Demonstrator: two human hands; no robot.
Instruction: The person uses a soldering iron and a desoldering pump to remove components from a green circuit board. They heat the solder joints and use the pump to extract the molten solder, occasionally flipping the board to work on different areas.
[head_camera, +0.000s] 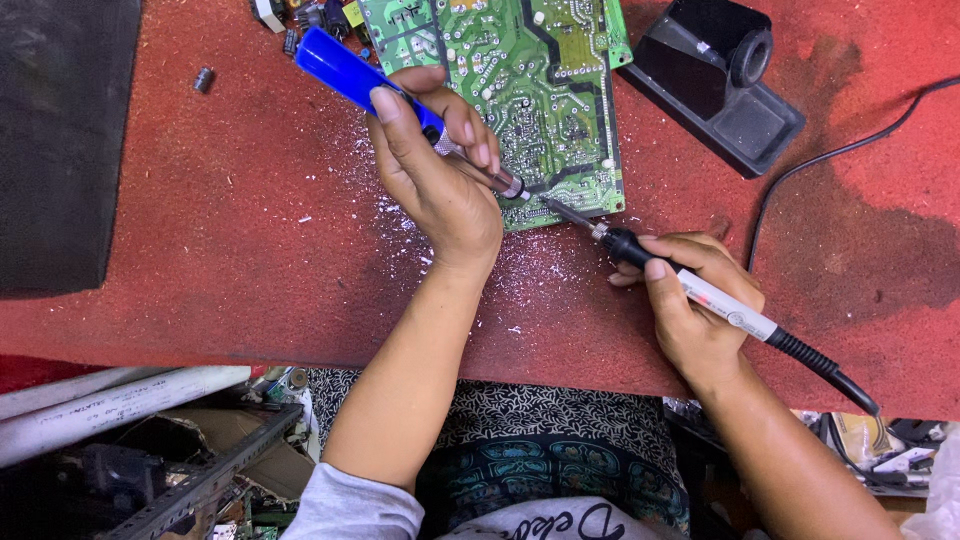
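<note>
**Board under two tools on a red bench**

Board (520, 90), green and crowded with solder points, lay flat at the far middle of a red, felt-like bench top (220, 220), its near corner facing the person. The cloth was stained dark on the right and dusted with pale flecks around the near edge of the board. A black block (60, 140) covered the left end of the bench. A black stand (715, 85) sat just right of the board, and a black cable (830, 155) curved past it toward the right edge. A small cylinder (204, 78) lay alone at far left. Below the bench edge were white pipes (110, 400) and a metal rail among clutter.

The left hand (435, 165) was wrapped around a blue pump (350, 70), nozzle at the board's near corner. The right hand (700, 305) gripped an iron (690, 285), tip meeting the same corner beside the nozzle.
</note>
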